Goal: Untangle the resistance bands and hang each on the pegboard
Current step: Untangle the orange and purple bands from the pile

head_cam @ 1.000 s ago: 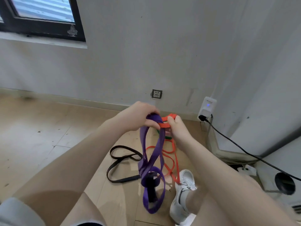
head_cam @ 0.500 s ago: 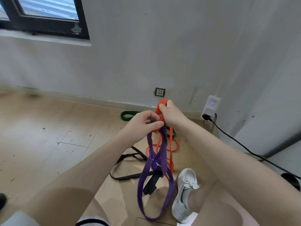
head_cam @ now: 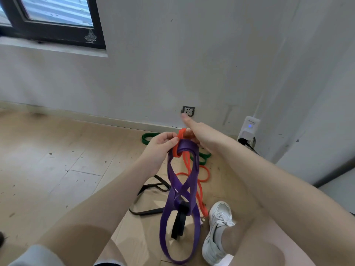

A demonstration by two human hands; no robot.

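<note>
Over wood floor [head_cam: 57,169], both hands' grips pinch orange band [head_cam: 179,135].

Below the grip, the left hand [head_cam: 160,148] and forearm hide part of the flat black rubber band [head_cam: 148,211] on the floor. The right hand [head_cam: 199,134] covers the top of the thin orange rubber band [head_cam: 192,169]; its raised fingertip is blurred. The green band [head_cam: 147,138] passes out of sight behind both hands.
</note>
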